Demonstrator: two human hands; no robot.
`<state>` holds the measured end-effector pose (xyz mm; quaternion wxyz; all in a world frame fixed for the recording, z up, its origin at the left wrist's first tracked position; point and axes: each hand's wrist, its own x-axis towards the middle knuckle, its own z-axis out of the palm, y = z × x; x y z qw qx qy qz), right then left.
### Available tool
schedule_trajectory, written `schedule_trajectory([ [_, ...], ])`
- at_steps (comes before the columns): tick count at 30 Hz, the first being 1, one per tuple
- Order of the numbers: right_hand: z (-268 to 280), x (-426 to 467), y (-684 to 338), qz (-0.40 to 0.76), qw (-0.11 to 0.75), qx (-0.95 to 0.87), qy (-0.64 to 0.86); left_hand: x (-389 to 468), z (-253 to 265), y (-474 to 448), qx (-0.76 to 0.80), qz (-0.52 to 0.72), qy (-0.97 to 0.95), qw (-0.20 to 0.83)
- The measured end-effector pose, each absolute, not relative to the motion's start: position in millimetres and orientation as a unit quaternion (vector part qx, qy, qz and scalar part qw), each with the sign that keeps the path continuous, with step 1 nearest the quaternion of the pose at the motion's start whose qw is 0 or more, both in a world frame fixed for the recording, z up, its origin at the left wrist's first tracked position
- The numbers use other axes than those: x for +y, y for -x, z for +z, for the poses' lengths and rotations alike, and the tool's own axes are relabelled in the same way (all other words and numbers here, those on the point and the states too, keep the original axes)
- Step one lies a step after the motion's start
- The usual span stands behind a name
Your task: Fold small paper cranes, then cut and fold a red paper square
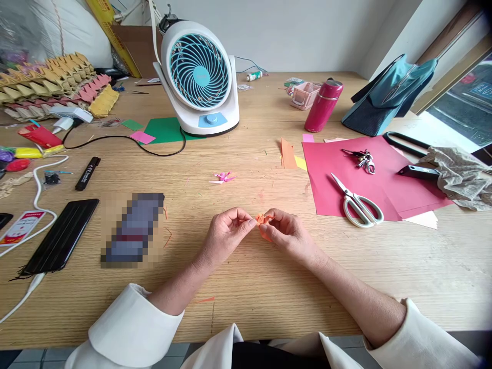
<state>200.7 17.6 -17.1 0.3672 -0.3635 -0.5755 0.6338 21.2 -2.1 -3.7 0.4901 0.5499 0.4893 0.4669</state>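
Note:
A small piece of folded orange paper (263, 220) is pinched between my two hands above the middle of the table. My left hand (231, 231) grips its left edge with thumb and forefinger. On the other side, my right hand (286, 230) has thumb and fingers closed on the larger part of the paper, hiding some of its folds. Beyond my hands lies a small pink and white folded paper piece (223, 178) with pointed tips. Thin orange paper strips lie on the table left of my left hand and nearer to me.
White-handled scissors (363, 209) and keys (363, 160) lie on red paper (323, 177) at the right. A white fan (200, 72), pink bottle (324, 105) and teal bag (392, 95) stand behind. Leftward are a blurred phone-like object (132, 230), black pouch (61, 236) and marker (88, 173).

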Motion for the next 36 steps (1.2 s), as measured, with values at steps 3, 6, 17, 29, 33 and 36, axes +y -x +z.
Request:
schedule_trajectory([
  [3,-17.7,19.3,-201.1,0.657,0.363,-0.555,0.358,-1.3,-3.1,-19.6,0.493,0.467,-0.547,0.49],
  [6,-13.6,19.9,-201.4,0.666,0.358,-0.546,0.362,-1.5,-2.9,-17.5,0.498,0.484,-0.57,0.439],
  [17,-6.1,19.9,-201.5,0.689,0.343,-0.539,0.343,0.4,-2.2,-16.8,0.446,0.476,-0.717,0.247],
  [29,-5.2,18.5,-200.4,0.704,0.33,-0.521,0.351,-0.6,-3.1,-14.7,0.416,0.48,-0.73,0.252],
  [33,-3.2,18.5,-201.6,0.706,0.345,-0.518,0.338,-1.7,-6.4,-17.1,0.435,0.497,-0.638,0.396],
  [36,-5.5,17.9,-202.7,0.724,0.343,-0.509,0.316,-0.6,-6.0,-18.0,0.424,0.492,-0.559,0.515],
])
